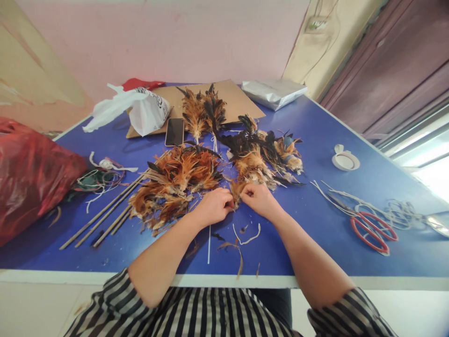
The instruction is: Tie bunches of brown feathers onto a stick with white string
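Between my two hands is a small tuft of brown feathers (236, 191), low over the table. My left hand (215, 206) is closed, its curled fingertips against the tuft's lower left side. My right hand (261, 200) pinches the tuft from the right with thumb and fingers. Where the fingertips meet the feathers is partly hidden. A pile of orange-brown feathers (185, 171) lies beyond my left hand. Past my right hand is a heap of tan and black feathers (254, 161). A short white string (249, 241) and loose feather bits lie in front of my hands.
Red-handled scissors (373, 231) and tangled white string (400, 213) lie right, below a white tape roll (345, 160). Thin sticks (105, 210) and a red plastic bag (35, 173) are left. Behind are a phone (174, 132), bound feather bunches (194, 112), cardboard (238, 100) and a silver package (273, 91).
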A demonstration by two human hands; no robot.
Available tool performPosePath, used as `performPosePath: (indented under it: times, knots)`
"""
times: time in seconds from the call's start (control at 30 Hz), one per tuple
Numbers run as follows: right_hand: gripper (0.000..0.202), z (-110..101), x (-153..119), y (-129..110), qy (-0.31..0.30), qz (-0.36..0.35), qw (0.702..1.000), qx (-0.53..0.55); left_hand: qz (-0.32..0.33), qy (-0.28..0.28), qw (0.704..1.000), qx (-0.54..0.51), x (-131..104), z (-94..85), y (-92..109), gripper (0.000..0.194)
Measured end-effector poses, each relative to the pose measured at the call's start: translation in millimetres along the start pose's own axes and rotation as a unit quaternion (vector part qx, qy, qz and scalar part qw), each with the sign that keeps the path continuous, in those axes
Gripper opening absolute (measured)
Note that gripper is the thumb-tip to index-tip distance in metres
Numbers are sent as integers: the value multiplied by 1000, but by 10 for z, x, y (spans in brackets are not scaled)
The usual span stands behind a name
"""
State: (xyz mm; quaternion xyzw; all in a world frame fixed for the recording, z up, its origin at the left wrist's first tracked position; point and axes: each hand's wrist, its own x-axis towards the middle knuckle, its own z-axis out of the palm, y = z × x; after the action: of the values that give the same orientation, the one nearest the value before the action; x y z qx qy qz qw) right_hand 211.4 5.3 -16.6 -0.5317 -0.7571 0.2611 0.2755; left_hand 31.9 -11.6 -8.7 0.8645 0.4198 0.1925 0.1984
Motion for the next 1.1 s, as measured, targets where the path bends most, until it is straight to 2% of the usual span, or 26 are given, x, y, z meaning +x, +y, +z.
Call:
performPosePath:
  times: [0.03, 0.13, 0.2, 0.3, 0.47, 0.53, 0.6, 0.67, 0.73, 0.8, 0.9, 1.0, 1.1]
  knots:
    - [15, -9, -3, -13, -15, 22, 999, 32, -20, 5, 1000, -21, 3, 2, 2, 5]
    - [16, -33, -18, -76, -53, 72, 988, 122, -103, 21, 989, -104, 14, 18, 10, 19]
    - [17, -47, -31, -129, -61, 61, 985, 148, -138, 40, 979, -146, 21, 35, 17, 22]
    - [19, -70, -48, -196, -59, 21, 984, 167, -137, 84, 972, -173, 26, 38, 26, 16]
    - [27, -141, -29, -171, -17, 23, 980, 198, -137, 214, 962, -100, 6, -134, -40, 11]
    - [28, -191, 1, -92, 26, 34, 982, 185, -157, 263, 951, -44, -21, -248, -107, 13]
    - [28, -258, 36, 16, 87, 49, 983, 152, -187, 278, 942, 16, -61, -355, -179, 15]
    - [27, -331, 68, 134, 150, 69, 981, 105, -230, 256, 934, 91, -111, -441, -234, 18]
    - [27, -397, 91, 238, 193, 88, 975, 60, -273, 200, 927, 160, -164, -507, -252, 24]
    - [27, -447, 101, 311, 209, 93, 973, 25, -293, 148, 924, 196, -207, -561, -226, 29]
    - [25, -501, 100, 358, 215, 85, 973, -16, -300, 118, 925, 202, -236, -635, -112, 31]
    - [25, -557, 102, 402, 234, 90, 967, -51, -277, 95, 939, 181, -222, -677, 61, 30]
    - [26, -601, 124, 504, 256, 118, 957, -67, -185, 64, 974, 112, -168, -631, 215, 26]
